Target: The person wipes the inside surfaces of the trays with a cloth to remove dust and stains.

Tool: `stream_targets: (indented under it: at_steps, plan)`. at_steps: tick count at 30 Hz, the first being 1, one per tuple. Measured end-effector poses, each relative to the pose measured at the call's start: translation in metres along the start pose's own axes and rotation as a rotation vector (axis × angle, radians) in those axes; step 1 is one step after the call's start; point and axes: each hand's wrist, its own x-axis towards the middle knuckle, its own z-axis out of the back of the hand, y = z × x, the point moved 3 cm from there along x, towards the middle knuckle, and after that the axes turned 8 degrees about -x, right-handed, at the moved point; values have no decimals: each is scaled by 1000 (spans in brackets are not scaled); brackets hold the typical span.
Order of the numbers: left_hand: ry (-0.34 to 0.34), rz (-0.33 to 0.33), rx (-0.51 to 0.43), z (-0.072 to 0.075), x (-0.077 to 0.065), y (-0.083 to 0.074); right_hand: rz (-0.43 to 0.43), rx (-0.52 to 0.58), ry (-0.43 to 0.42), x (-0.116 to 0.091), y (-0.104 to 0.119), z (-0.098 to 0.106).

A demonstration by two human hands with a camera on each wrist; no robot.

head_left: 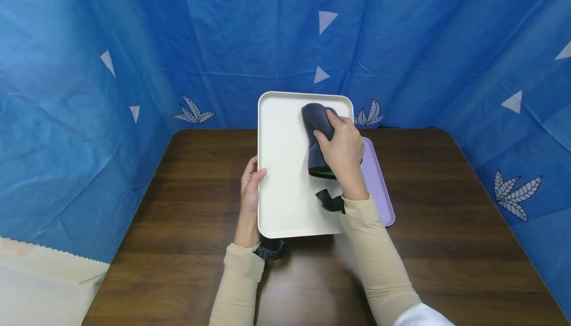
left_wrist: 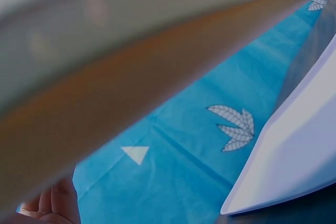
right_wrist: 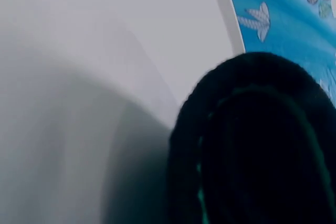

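A white rectangular tray [head_left: 285, 187] is held up off the table, tilted toward the head camera. My left hand [head_left: 251, 187] grips its left edge, thumb over the rim and fingers mostly hidden behind. In the left wrist view the tray's underside and rim [left_wrist: 157, 51] cross the picture, with some left-hand fingers [left_wrist: 50, 203] low at the left. My right hand [head_left: 343, 145] holds a folded dark grey cloth [head_left: 317, 142] against the tray's inner face. The cloth's dark edge [right_wrist: 184, 171] shows green along its inside in the right wrist view.
A lilac tray [head_left: 378, 187] lies on the brown wooden table [head_left: 428, 246], partly covered by the white tray and my right arm. A blue patterned curtain [head_left: 250, 33] hangs behind and at both sides. Something pale [head_left: 40, 286] stands at lower left.
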Motion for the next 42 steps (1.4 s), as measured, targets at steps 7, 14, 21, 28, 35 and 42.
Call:
stream_targets:
  at_steps: [7, 14, 21, 28, 35, 42]
  plan:
    - [-4, 0, -22, 3, 1, -2, -94, 6, 19, 3, -18, 5]
    - [36, 0, -52, 2, 1, 0, -143, 14, 34, 0, -20, 6]
    - [34, -1, -57, -1, 0, 4, -171, -4, -15, -5, -19, 4]
    - [23, 1, -43, -2, 0, 4, -177, -13, -31, -9, -13, 1]
    - [38, 2, -47, -2, 0, 3, -108, -12, -27, -15, 0, -4]
    - [42, 1, -34, -2, 0, 5, -15, -5, -51, -22, 19, -12]
